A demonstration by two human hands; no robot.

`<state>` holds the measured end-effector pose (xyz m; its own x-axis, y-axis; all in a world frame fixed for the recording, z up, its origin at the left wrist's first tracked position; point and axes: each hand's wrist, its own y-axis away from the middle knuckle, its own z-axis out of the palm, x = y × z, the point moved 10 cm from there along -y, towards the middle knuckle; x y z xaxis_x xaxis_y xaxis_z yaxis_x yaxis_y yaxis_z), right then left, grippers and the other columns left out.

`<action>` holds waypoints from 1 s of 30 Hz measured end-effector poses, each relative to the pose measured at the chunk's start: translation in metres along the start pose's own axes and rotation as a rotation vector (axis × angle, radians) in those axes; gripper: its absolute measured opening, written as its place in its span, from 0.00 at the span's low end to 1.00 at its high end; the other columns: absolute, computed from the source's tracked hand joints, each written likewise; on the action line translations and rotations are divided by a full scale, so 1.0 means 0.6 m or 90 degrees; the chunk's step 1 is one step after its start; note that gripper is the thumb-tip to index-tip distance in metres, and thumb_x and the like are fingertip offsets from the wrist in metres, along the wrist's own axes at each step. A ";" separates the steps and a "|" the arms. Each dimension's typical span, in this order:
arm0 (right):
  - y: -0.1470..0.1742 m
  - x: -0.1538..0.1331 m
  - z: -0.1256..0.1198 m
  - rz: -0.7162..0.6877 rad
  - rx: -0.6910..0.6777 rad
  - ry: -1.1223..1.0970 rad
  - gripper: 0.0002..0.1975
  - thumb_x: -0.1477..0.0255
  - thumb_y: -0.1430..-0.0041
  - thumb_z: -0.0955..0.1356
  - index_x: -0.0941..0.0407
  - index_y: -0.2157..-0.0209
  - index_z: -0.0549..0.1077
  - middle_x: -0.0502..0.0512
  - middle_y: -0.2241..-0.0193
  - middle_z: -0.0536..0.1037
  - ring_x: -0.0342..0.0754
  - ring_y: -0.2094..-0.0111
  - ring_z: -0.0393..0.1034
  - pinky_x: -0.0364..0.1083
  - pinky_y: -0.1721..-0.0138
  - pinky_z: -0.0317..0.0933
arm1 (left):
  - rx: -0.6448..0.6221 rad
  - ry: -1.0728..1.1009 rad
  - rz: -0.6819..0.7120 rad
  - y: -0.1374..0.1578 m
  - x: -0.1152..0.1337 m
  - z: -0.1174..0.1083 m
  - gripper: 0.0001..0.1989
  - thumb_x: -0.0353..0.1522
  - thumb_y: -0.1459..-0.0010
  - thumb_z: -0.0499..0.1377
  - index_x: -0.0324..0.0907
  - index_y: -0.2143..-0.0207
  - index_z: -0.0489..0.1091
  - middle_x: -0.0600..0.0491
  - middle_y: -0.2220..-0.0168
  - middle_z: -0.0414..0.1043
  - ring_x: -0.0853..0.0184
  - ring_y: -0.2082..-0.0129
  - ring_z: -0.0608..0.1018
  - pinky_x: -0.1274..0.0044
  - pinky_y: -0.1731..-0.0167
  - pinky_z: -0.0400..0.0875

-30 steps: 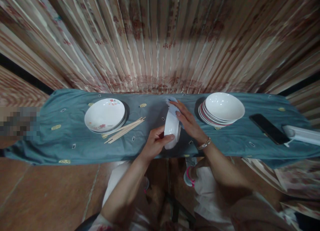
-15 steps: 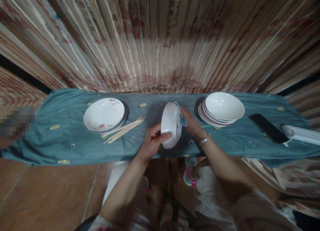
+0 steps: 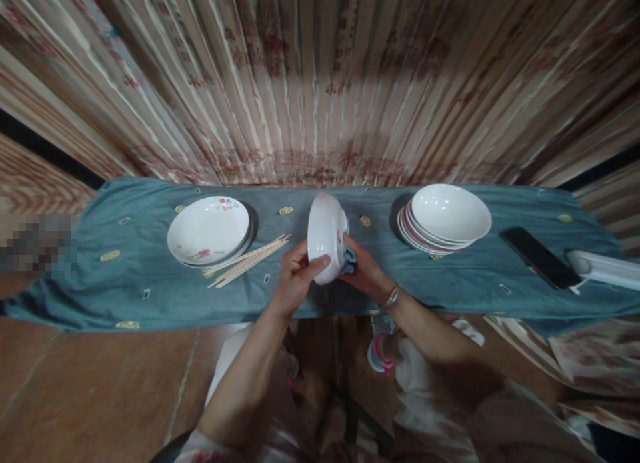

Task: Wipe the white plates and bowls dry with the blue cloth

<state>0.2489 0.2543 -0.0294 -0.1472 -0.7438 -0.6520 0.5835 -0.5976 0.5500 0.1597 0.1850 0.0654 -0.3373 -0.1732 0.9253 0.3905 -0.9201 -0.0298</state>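
Observation:
A white bowl [image 3: 324,236] is tipped on its side above the cloth, its base turned to the right. My left hand [image 3: 296,279] grips it from the left, with the thumb on the outer wall and the fingers behind the rim. Bunched in my right hand [image 3: 364,271] is a blue-grey cloth [image 3: 349,257], pressed against the bowl's underside near the foot ring. Part of the cloth is hidden by my fingers and the bowl.
On the left stand stacked floral plates [image 3: 207,229] beside several wooden chopsticks [image 3: 250,261]. Stacked white bowls [image 3: 450,213] are to the right. A black phone [image 3: 540,256] and a white stand-like object [image 3: 603,268] lie farther right. A patterned curtain [image 3: 320,116] hangs behind the tablecloth [image 3: 175,309].
The bowl has shifted slightly left and up in my left hand. My right hand and the cloth have moved down and left, from the far side of the base to its lower near side.

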 end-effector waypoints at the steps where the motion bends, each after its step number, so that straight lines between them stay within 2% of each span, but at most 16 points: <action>1: -0.002 -0.002 0.003 -0.015 -0.014 -0.006 0.15 0.57 0.43 0.67 0.54 0.63 0.74 0.49 0.75 0.79 0.44 0.73 0.75 0.41 0.75 0.69 | -0.002 0.003 0.004 0.001 0.001 0.001 0.19 0.36 0.55 0.70 0.39 0.59 0.78 0.50 0.64 0.79 0.64 0.66 0.76 0.76 0.63 0.68; 5: -0.009 -0.038 0.001 -0.139 -0.052 0.019 0.15 0.57 0.46 0.69 0.53 0.64 0.75 0.49 0.70 0.81 0.45 0.70 0.75 0.42 0.72 0.69 | -0.034 0.063 0.011 0.005 0.010 0.018 0.28 0.33 0.58 0.71 0.44 0.51 0.74 0.50 0.56 0.78 0.60 0.56 0.77 0.74 0.56 0.69; 9: -0.005 -0.079 -0.014 -0.241 -0.024 0.131 0.18 0.55 0.48 0.70 0.51 0.59 0.75 0.50 0.63 0.81 0.50 0.60 0.76 0.48 0.59 0.71 | -0.049 0.127 -0.012 0.006 0.012 0.027 0.27 0.38 0.57 0.70 0.42 0.53 0.75 0.48 0.54 0.77 0.56 0.50 0.76 0.71 0.51 0.69; 12: 0.006 -0.116 -0.018 -0.338 -0.011 0.248 0.21 0.54 0.47 0.70 0.50 0.56 0.74 0.50 0.58 0.80 0.51 0.55 0.73 0.50 0.51 0.67 | -0.010 0.146 -0.062 0.002 -0.004 0.011 0.25 0.44 0.56 0.69 0.40 0.57 0.76 0.47 0.59 0.79 0.55 0.54 0.78 0.70 0.54 0.71; 16: 0.028 -0.157 -0.009 -0.474 0.002 0.443 0.23 0.54 0.44 0.68 0.50 0.51 0.73 0.51 0.56 0.78 0.52 0.53 0.71 0.52 0.46 0.63 | 0.050 0.139 -0.094 -0.005 -0.021 -0.017 0.24 0.48 0.58 0.69 0.38 0.66 0.78 0.48 0.67 0.79 0.58 0.63 0.79 0.72 0.63 0.73; 18: 0.036 -0.162 -0.002 -0.506 -0.006 0.505 0.24 0.54 0.42 0.66 0.50 0.47 0.71 0.52 0.52 0.77 0.53 0.50 0.69 0.53 0.43 0.60 | 0.055 0.133 -0.104 -0.007 -0.023 -0.021 0.23 0.47 0.60 0.70 0.37 0.69 0.78 0.49 0.71 0.78 0.62 0.69 0.78 0.75 0.69 0.72; 21: 0.040 -0.158 0.003 -0.506 -0.016 0.572 0.28 0.54 0.39 0.64 0.51 0.41 0.66 0.54 0.45 0.72 0.54 0.44 0.66 0.54 0.39 0.55 | 0.045 0.124 -0.107 -0.007 -0.020 -0.018 0.17 0.39 0.61 0.72 0.38 0.70 0.78 0.52 0.75 0.77 0.69 0.76 0.74 0.78 0.74 0.67; 24: 0.047 -0.159 0.013 -0.520 -0.044 0.620 0.30 0.52 0.37 0.60 0.51 0.38 0.62 0.56 0.39 0.66 0.54 0.38 0.59 0.56 0.35 0.48 | 0.014 0.107 -0.106 -0.002 -0.018 -0.005 0.15 0.35 0.62 0.73 0.39 0.69 0.79 0.54 0.75 0.77 0.71 0.76 0.73 0.78 0.72 0.66; 30: 0.088 -0.176 0.049 -0.623 -0.070 0.712 0.28 0.54 0.32 0.53 0.48 0.36 0.58 0.50 0.34 0.59 0.51 0.32 0.46 0.56 0.31 0.41 | -0.044 0.045 -0.085 0.005 -0.021 0.023 0.15 0.36 0.58 0.71 0.39 0.65 0.79 0.53 0.69 0.78 0.67 0.69 0.75 0.75 0.64 0.68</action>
<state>0.2715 0.2924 0.0836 0.1381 0.5685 -0.8110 0.6808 -0.6492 -0.3392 0.1766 0.1893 0.0590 -0.4423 -0.0697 0.8942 0.2792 -0.9582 0.0633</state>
